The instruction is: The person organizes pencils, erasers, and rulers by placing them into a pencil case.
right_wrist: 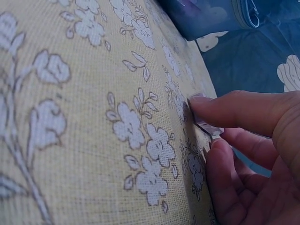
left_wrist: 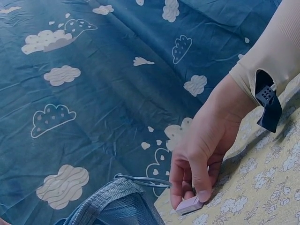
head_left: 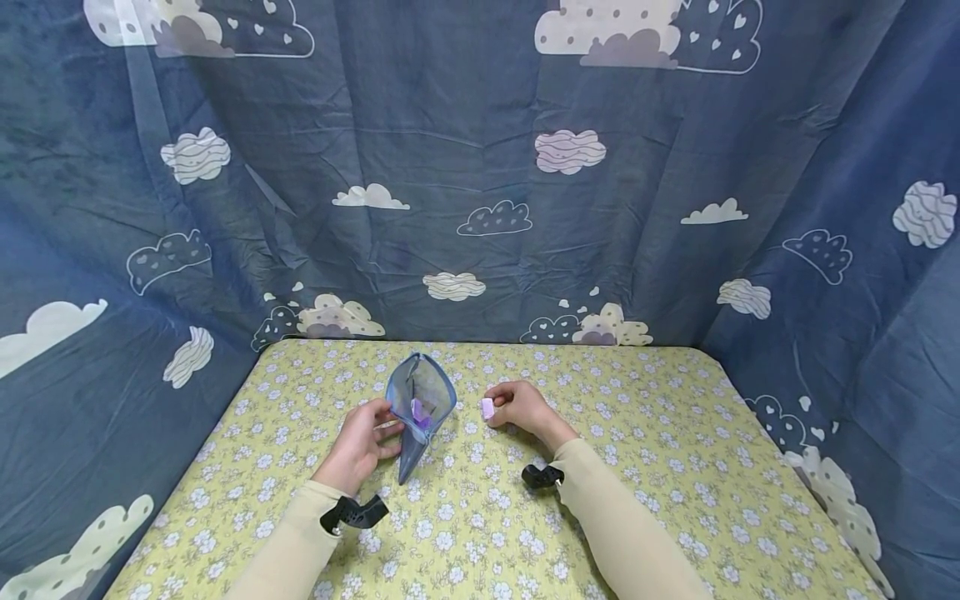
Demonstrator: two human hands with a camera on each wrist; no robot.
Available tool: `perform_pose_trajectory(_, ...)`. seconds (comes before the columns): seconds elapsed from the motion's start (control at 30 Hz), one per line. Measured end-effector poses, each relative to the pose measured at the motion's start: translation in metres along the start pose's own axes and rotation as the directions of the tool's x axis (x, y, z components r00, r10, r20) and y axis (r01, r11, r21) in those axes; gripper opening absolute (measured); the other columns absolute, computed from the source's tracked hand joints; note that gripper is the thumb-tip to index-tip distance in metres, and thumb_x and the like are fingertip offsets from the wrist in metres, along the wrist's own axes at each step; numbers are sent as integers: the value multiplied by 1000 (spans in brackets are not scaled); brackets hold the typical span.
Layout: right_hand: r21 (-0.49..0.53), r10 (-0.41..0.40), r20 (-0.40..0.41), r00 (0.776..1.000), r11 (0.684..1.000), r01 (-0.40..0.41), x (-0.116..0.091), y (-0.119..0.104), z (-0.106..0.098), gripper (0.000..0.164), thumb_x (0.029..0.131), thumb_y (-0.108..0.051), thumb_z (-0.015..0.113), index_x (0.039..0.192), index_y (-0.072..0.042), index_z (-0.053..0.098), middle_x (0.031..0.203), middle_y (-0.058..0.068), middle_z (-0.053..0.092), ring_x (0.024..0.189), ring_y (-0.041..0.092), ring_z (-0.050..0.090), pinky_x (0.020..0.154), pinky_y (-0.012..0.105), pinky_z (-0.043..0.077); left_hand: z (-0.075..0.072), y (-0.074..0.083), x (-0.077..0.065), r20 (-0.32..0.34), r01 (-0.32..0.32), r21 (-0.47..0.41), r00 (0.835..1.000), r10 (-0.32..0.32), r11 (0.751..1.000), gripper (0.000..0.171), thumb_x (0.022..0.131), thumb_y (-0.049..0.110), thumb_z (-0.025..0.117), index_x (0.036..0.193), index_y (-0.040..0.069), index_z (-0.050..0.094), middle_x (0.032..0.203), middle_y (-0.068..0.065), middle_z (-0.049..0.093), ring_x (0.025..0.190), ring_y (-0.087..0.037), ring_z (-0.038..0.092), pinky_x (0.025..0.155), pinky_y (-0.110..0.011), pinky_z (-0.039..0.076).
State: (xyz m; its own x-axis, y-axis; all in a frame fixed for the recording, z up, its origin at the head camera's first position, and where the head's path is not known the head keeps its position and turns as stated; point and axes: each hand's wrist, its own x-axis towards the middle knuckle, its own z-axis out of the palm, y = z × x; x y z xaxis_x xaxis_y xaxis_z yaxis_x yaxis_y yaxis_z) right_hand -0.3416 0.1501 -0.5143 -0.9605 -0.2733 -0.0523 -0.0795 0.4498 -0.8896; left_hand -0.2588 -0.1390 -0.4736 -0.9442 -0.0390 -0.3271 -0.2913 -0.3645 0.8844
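Note:
A blue zip pouch with a mesh-like side stands unzipped in the head view, its mouth facing up. Inside it lie purple items. My left hand holds the pouch by its left edge, thumb and fingers around the side. To the right of the pouch, my right hand pinches a small pale-purple block, eraser-like in shape, between thumb and fingers. In the right wrist view this block is close over the tablecloth. The pouch's zip edge shows low in the left wrist view.
A yellow floral cloth covers the table. Dark blue curtains with cloud prints hang behind it and along both sides. Black camera mounts sit on both wrists.

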Motion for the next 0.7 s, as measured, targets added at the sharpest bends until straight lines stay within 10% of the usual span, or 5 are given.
perform_pose_trajectory(0.7, 158, 105, -71, 992, 983, -93, -5, -12, -5, 49, 74, 15, 78, 118, -2, 67, 89, 17, 63, 74, 25, 63, 66, 37, 58, 1, 3, -1, 11, 14, 12, 1000, -14, 1000, 12, 101, 19, 50, 98, 7, 53, 100, -8, 53, 100, -29, 58, 92, -57, 43)
